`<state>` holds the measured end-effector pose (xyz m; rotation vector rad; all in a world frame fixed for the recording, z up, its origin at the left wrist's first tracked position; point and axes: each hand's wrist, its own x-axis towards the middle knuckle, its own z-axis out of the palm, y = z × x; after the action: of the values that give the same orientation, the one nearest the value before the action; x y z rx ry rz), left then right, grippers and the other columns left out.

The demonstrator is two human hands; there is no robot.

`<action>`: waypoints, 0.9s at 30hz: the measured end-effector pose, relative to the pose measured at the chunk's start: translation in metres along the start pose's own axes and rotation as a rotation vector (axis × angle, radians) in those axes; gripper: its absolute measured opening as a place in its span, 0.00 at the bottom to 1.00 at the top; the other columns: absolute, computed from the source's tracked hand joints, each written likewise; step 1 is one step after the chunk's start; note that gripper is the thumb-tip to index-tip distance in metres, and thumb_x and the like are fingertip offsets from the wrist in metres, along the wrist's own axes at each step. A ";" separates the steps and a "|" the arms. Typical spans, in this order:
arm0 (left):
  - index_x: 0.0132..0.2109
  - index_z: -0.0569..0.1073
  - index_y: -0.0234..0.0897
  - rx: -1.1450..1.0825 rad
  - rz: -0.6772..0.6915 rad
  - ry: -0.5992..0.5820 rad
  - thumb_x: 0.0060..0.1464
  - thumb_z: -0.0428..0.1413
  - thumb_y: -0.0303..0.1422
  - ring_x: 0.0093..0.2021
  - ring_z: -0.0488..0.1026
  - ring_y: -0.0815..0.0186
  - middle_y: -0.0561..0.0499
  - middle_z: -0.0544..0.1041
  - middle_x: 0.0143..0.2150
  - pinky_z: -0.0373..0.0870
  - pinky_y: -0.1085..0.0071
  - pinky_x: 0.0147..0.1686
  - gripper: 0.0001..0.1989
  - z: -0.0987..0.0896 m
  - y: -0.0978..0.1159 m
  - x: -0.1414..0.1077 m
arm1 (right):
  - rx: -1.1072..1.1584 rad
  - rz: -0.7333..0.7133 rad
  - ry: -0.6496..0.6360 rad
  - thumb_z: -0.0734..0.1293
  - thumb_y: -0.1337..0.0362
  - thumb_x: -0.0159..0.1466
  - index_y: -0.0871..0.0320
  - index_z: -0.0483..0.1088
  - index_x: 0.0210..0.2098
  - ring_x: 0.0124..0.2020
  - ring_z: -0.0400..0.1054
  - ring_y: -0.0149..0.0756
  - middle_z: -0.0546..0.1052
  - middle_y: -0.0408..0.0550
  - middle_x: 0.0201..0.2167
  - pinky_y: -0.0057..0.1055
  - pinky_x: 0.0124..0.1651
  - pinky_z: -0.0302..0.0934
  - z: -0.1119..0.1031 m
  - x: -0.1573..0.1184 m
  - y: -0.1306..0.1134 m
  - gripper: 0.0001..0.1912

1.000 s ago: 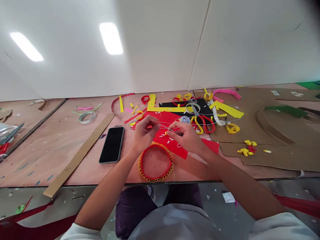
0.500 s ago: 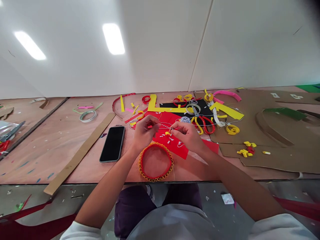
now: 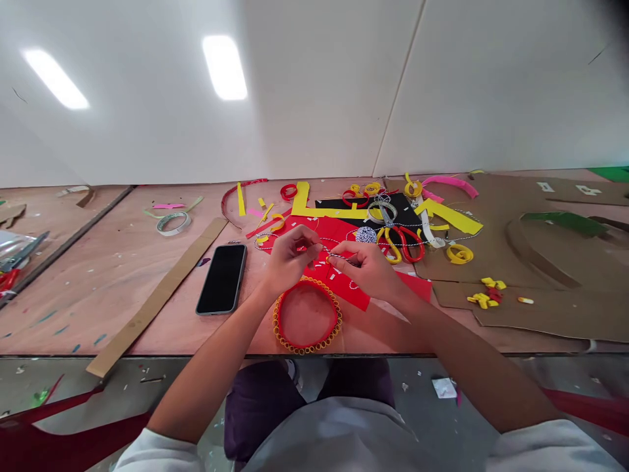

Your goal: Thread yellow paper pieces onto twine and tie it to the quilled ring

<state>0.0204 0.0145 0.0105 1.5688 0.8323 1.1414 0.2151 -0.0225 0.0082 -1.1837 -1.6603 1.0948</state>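
Above a red sheet, my left hand and my right hand face each other, closed in pinches on a thin black-and-white string. Small white scraps lie on the sheet below my fingers. Nearer to me is a red ring edged with small yellow coils, lying flat and touched by neither hand. A ball of the same string rests just beyond my right hand, close to red-handled scissors.
A black phone and a long cardboard strip lie to the left, with a tape roll behind. Yellow strips and a black sheet are at the back. Brown cardboard carries small yellow pieces on the right.
My two hands have come slightly closer together, and the string between them is shorter. The camera view has shifted a little.
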 end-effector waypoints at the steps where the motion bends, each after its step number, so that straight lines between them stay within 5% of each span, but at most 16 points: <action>1: 0.35 0.74 0.37 0.008 -0.001 -0.009 0.55 0.64 0.31 0.27 0.71 0.74 0.53 0.75 0.31 0.67 0.75 0.26 0.06 0.000 0.000 0.000 | 0.003 -0.002 -0.006 0.69 0.50 0.66 0.59 0.77 0.40 0.22 0.56 0.26 0.75 0.43 0.28 0.29 0.25 0.47 0.000 0.000 0.001 0.17; 11: 0.37 0.72 0.36 -0.116 0.008 -0.115 0.60 0.65 0.40 0.29 0.74 0.72 0.46 0.82 0.44 0.73 0.73 0.27 0.13 0.003 0.003 -0.003 | 0.020 0.011 0.029 0.71 0.44 0.65 0.59 0.81 0.38 0.23 0.51 0.25 0.74 0.44 0.28 0.30 0.25 0.44 -0.003 0.004 -0.001 0.22; 17: 0.36 0.73 0.37 -0.069 0.048 -0.080 0.60 0.66 0.41 0.30 0.74 0.70 0.50 0.78 0.32 0.72 0.72 0.31 0.14 0.004 0.001 -0.001 | -0.048 0.005 0.081 0.70 0.38 0.64 0.59 0.78 0.31 0.24 0.53 0.29 0.68 0.43 0.22 0.30 0.26 0.45 -0.005 0.004 0.000 0.28; 27: 0.38 0.71 0.37 -0.267 -0.047 -0.093 0.58 0.68 0.42 0.33 0.78 0.69 0.52 0.76 0.33 0.77 0.69 0.38 0.16 0.006 -0.009 0.000 | -0.008 0.018 0.029 0.68 0.43 0.65 0.59 0.76 0.28 0.25 0.58 0.30 0.72 0.44 0.24 0.31 0.27 0.48 -0.006 0.003 0.001 0.24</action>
<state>0.0262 0.0152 0.0015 1.3635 0.6239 1.0891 0.2202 -0.0183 0.0094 -1.2167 -1.6361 1.0778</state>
